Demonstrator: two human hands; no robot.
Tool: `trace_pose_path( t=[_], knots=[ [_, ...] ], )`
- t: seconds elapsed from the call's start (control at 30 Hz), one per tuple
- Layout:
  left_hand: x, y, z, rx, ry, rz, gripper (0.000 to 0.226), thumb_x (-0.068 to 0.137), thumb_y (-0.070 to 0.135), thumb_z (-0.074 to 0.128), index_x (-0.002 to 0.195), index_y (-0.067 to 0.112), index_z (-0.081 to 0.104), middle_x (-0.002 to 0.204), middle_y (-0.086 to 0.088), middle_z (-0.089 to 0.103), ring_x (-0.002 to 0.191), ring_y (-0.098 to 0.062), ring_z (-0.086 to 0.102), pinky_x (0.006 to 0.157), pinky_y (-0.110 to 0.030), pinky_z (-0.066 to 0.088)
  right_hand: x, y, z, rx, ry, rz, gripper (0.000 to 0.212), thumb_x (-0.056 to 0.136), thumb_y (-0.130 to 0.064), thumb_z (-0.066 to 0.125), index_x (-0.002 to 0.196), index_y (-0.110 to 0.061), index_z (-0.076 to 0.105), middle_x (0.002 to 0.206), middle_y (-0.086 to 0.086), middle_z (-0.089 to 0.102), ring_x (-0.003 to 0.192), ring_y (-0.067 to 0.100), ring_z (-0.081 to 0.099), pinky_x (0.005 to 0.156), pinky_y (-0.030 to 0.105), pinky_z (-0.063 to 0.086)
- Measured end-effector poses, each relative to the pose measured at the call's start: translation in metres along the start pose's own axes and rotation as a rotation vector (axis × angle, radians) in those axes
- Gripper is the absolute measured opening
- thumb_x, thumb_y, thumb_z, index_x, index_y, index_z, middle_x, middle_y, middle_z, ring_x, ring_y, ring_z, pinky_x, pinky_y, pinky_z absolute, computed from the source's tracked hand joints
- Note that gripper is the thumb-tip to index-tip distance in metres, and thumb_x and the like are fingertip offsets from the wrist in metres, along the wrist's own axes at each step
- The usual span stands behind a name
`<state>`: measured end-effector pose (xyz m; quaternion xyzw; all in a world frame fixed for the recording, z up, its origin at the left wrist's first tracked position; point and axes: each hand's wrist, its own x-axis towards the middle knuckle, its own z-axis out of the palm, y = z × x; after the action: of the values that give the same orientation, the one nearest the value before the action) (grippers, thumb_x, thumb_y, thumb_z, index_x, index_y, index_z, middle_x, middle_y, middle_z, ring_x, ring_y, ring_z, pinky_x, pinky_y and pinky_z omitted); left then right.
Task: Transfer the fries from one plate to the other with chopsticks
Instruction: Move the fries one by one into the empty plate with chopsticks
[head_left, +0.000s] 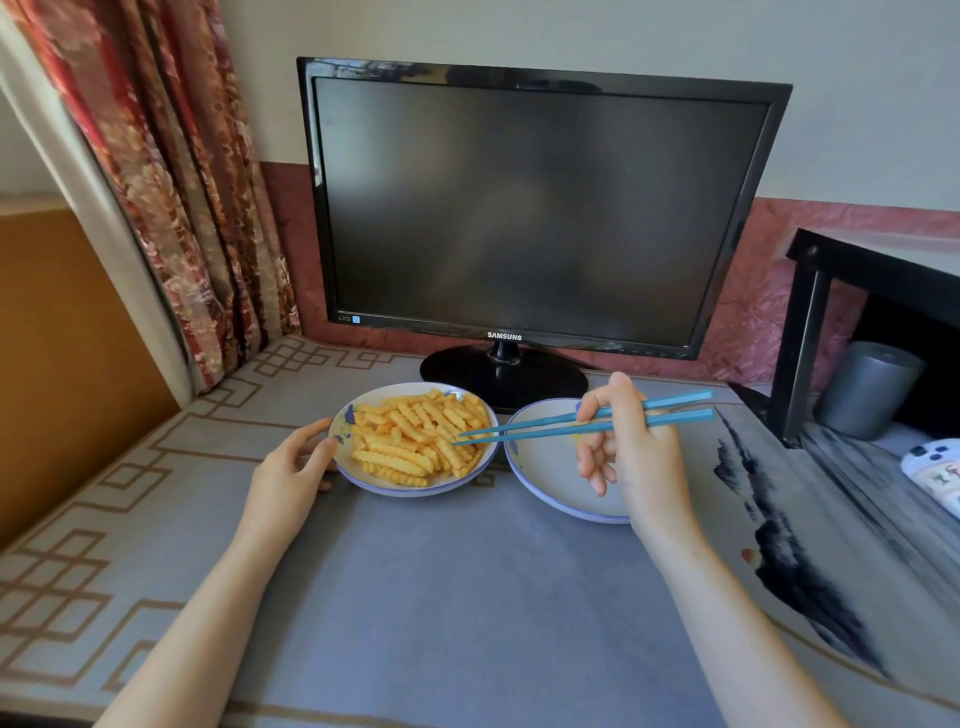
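Fries (415, 439) fill the plate (410, 491) the left hand (291, 462) grips; right hand (639, 457) pinches chopsticks (685, 417).

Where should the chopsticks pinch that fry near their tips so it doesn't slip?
Probably around its middle, coming from the right, where the chopsticks in the right hand reach in. That fry lies long and ridged at the pile's right edge, so a mid-length pinch should balance it while the left hand holds the full plate.
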<state>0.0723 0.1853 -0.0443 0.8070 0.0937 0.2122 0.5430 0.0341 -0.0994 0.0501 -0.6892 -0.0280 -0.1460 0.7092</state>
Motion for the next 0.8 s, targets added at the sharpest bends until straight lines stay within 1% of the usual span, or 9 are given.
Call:
trace_pose_path(
  t=[0.1,0.27,0.47,0.57,0.63,0.73,0.8],
  knots=[
    [0.0,-0.001,0.0,0.005,0.001,0.006,0.03,0.097,0.019,0.049,0.126,0.017,0.058,0.098,-0.004,0.068,0.071,-0.01,0.06,0.052,-0.001,0.043,0.0,0.001,0.002,-0.015,-0.008,-0.011,0.044,0.102,-0.027,0.034,0.067,-0.007,0.051,0.039,0.011,0.046,0.03,0.017,0.033,0.033,0.016,0.027],
    [0.001,-0.003,0.0,0.002,-0.01,0.008,0.03,0.097,0.019,0.049,0.126,0.017,0.058,0.092,0.002,0.067,0.074,-0.008,0.062,0.053,-0.003,0.045,-0.003,0.0,-0.002,0.017,0.029,-0.048,0.045,0.102,-0.028,0.033,0.065,-0.009,0.051,0.038,0.01,0.044,0.03,0.017,0.033,0.033,0.015,0.026],
    [0.003,-0.005,0.0,-0.02,-0.016,-0.001,0.031,0.097,0.018,0.05,0.126,0.015,0.058,0.09,0.006,0.066,0.076,-0.007,0.062,0.054,-0.004,0.046,-0.01,0.002,-0.003,-0.012,-0.037,-0.039,0.044,0.102,-0.026,0.033,0.067,-0.006,0.05,0.037,0.01,0.044,0.028,0.016,0.033,0.033,0.014,0.026],
    [0.002,-0.006,0.0,-0.019,-0.017,-0.003,0.031,0.097,0.018,0.05,0.126,0.015,0.058,0.088,0.008,0.066,0.075,-0.007,0.062,0.054,-0.004,0.046,-0.012,0.005,0.001,-0.02,-0.08,-0.044,0.045,0.102,-0.03,0.036,0.067,-0.006,0.05,0.038,0.011,0.045,0.028,0.017,0.034,0.033,0.016,0.028],
    [0.002,-0.006,0.0,-0.018,-0.013,0.003,0.031,0.097,0.018,0.05,0.126,0.015,0.058,0.09,0.005,0.067,0.075,-0.007,0.062,0.053,-0.003,0.046,-0.013,0.009,0.004,-0.013,-0.092,-0.061,0.048,0.102,-0.035,0.036,0.067,-0.005,0.05,0.039,0.012,0.045,0.028,0.016,0.036,0.034,0.017,0.029],
    [0.002,-0.004,0.0,-0.01,-0.005,0.007,0.03,0.097,0.017,0.049,0.126,0.014,0.058,0.094,-0.002,0.067,0.071,-0.008,0.061,0.052,-0.002,0.044,-0.013,0.012,0.005,-0.004,-0.061,-0.05,0.048,0.102,-0.032,0.034,0.066,-0.005,0.051,0.039,0.012,0.047,0.028,0.017,0.039,0.034,0.017,0.03],
    [0.003,-0.004,0.0,-0.007,-0.007,0.007,0.03,0.097,0.018,0.05,0.126,0.014,0.058,0.095,-0.002,0.067,0.072,-0.007,0.061,0.053,-0.002,0.045,-0.013,0.012,0.005,-0.005,-0.054,-0.036,0.048,0.102,-0.031,0.034,0.066,-0.004,0.051,0.038,0.011,0.048,0.027,0.018,0.04,0.033,0.016,0.029]
  ],
)
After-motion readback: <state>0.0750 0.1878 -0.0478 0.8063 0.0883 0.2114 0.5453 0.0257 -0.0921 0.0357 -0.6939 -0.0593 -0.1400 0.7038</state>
